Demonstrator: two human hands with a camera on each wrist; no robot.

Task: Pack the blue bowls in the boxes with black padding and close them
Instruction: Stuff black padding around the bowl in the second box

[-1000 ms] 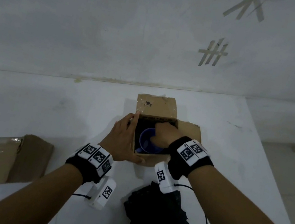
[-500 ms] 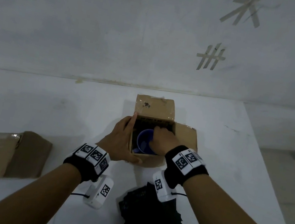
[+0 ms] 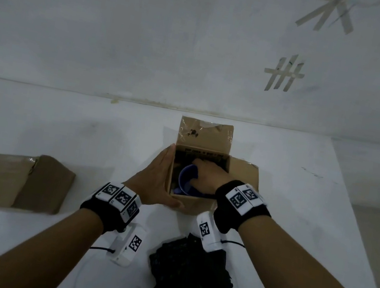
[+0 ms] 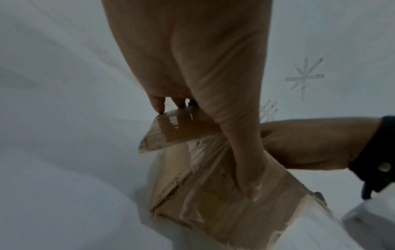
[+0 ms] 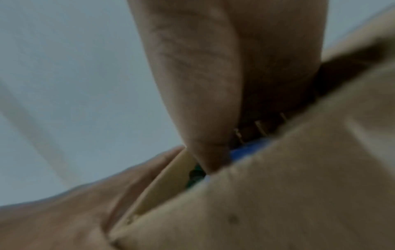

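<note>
Inside the open brown cardboard box (image 3: 195, 203), the right hand's (image 3: 206, 176) fingertips and half the blue bowl (image 3: 186, 181) are hidden; the right-wrist view is blurred.

A left hand (image 4: 192, 71) is seen from the wrist, laid flat against the side of a taped cardboard box (image 4: 213, 194) on a white table (image 4: 64, 186). The thumb (image 4: 248, 169) is stretched down the box's near wall, its tip resting on clear tape, while the fingertips (image 4: 158, 104) are set at the edge of a glossy taped flap (image 4: 175, 130) that is tilted outward. The right hand (image 4: 316, 142), banded in black at the wrist, is reached in over the box from the right. Tape marks (image 4: 304, 77) are shown on the pale wall behind.
</note>
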